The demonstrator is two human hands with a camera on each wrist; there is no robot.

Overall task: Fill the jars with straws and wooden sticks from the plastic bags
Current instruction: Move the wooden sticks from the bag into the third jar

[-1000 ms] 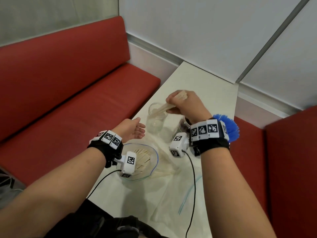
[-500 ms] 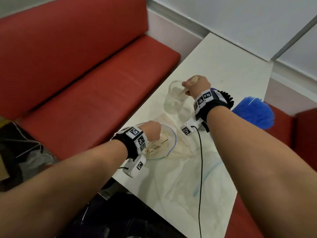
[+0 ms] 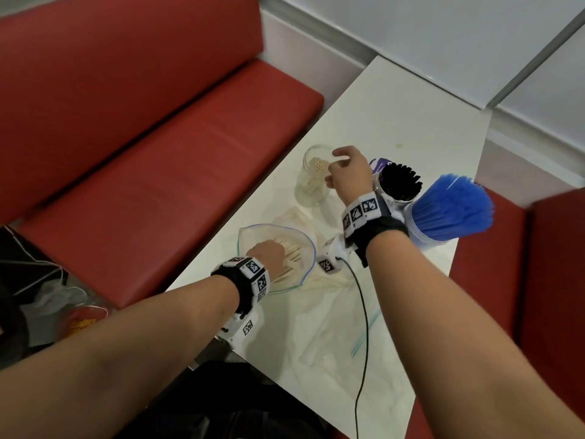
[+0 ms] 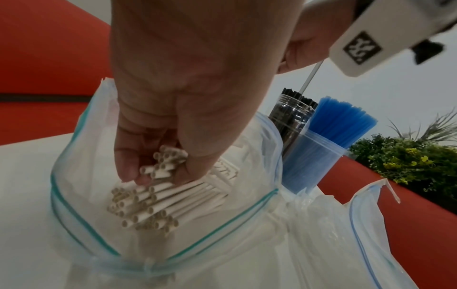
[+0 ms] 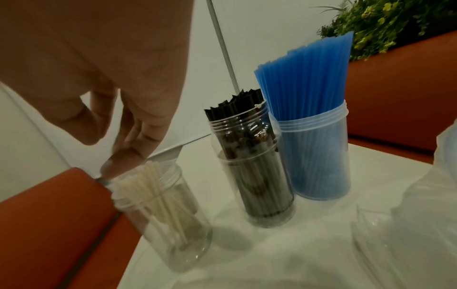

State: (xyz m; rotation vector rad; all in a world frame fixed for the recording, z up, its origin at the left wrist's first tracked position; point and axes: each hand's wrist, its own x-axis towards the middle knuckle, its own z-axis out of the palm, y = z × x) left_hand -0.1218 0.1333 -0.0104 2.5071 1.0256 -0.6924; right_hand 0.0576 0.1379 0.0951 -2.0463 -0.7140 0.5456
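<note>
A red bench seat (image 3: 152,172) runs along the left of the white table (image 3: 411,128). At the table's near left edge lies an open zip-top plastic bag (image 4: 81,221) with a green seal, its mouth gaping upward. The left hand (image 4: 188,82) reaches into it, fingers curled round a small bunch of white paper straws (image 4: 163,166), with more white straws (image 4: 158,203) lying loose beneath in the bag. Just right of it a second clear bag (image 4: 366,230) with a blue seal lies crumpled and flat on the table.

Farther along stands a clear jar (image 5: 173,230), upright and partly filled with white straws that lean inside it. The right hand (image 5: 103,64) hovers over its mouth, holding nothing, its fingers loosely bent and pointing down, the fingertips (image 5: 123,156) at the jar's rim; whether they touch it cannot be told. To the right of that jar, a jar of black straws (image 5: 259,176) stands upright, and touching its right side is a jar of blue straws (image 5: 319,156), packed full and fanning out above the rim. Green foliage (image 5: 385,23) shows beyond the far right bench.
</note>
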